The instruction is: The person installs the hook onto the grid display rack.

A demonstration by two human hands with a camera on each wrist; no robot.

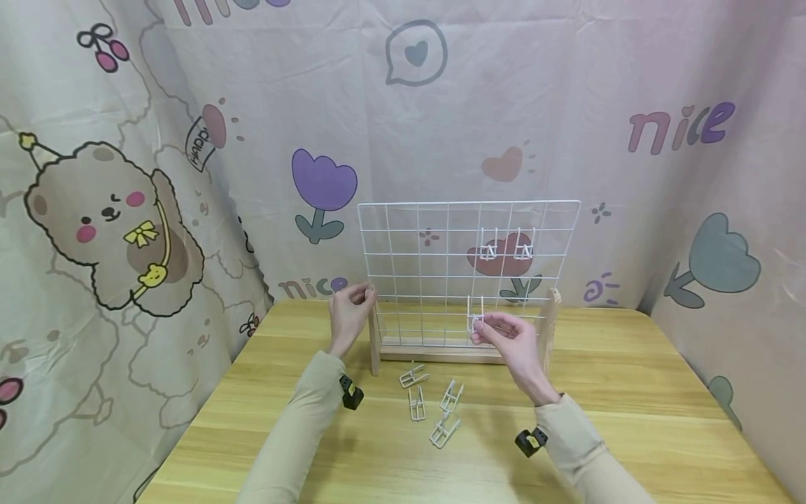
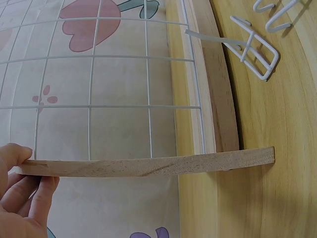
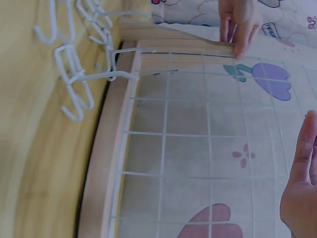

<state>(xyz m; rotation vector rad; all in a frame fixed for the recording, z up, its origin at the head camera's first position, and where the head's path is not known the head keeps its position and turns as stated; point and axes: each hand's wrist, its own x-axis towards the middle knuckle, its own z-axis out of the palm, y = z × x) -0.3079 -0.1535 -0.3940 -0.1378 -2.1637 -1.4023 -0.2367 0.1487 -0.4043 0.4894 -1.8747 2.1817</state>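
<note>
A white wire grid panel (image 1: 418, 276) stands upright in a wooden base. My left hand (image 1: 349, 315) grips the top of the base's left post (image 2: 148, 167) between thumb and fingers. In front of the panel's lower right part, my right hand (image 1: 513, 350) pinches a white wire hook (image 1: 469, 322). Whether this hook touches the grid wires I cannot tell; the right wrist view shows the hand (image 3: 302, 183) at its edge, without the hook. Two similar hooks, a left one (image 1: 488, 252) and a right one (image 1: 524, 252), hang side by side on the upper right of the grid.
Several loose white hooks lie on the wooden table (image 1: 271, 434) before the base, among them one hook (image 1: 417, 404) and another (image 1: 443, 432) close to a neighbour. The right post (image 1: 551, 318) rises beside my right hand. A printed curtain (image 1: 409, 140) hangs behind.
</note>
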